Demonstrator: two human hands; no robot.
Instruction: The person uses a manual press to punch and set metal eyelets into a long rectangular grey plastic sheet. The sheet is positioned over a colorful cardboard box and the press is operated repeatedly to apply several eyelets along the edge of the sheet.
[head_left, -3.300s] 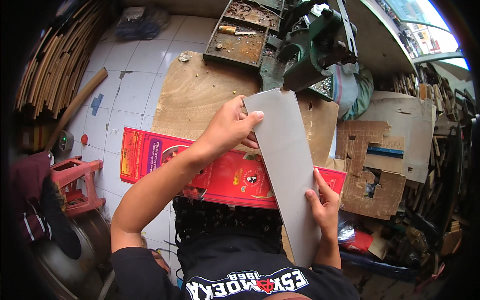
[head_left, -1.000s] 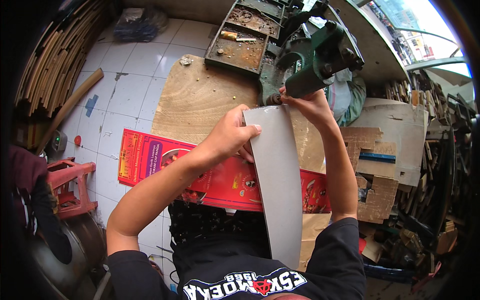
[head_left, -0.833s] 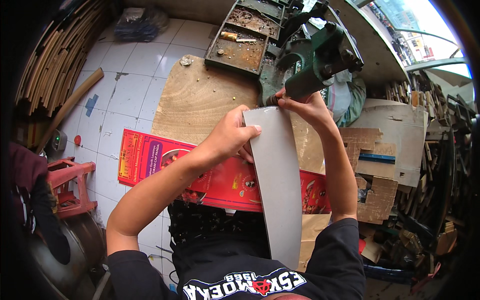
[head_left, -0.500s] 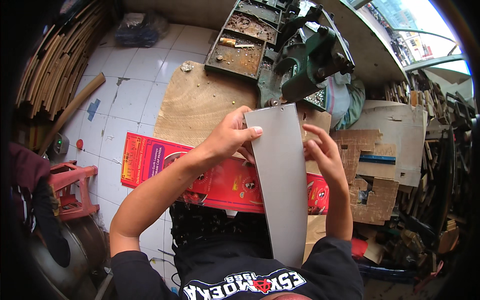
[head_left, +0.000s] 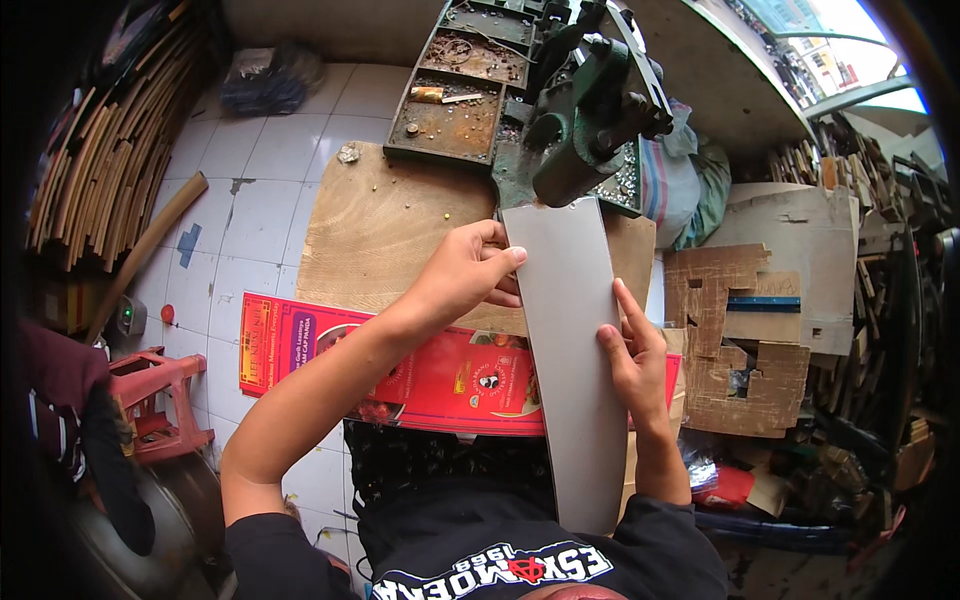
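A long grey flat panel runs from my chest to a dark green press machine. Its far end lies at the foot of the machine's head, whose cover hides the contact. My left hand grips the panel's left edge near that end, thumb on top and fingers beneath. Lower down, my right hand holds the right edge between thumb and fingers. Under the panel and my left forearm lies a red printed sheet, across the near side of a wooden board.
Metal trays with small fittings adjoin the machine. Cut cardboard pieces lie at right. At left are a red plastic stool and stacked wooden strips. A person's dark sleeve shows at the lower left.
The panel's far end, with its corner hole, has gone in under the machine's head. My right hand has closed on the right edge, where its fingers were raised before. The view has shifted slightly.
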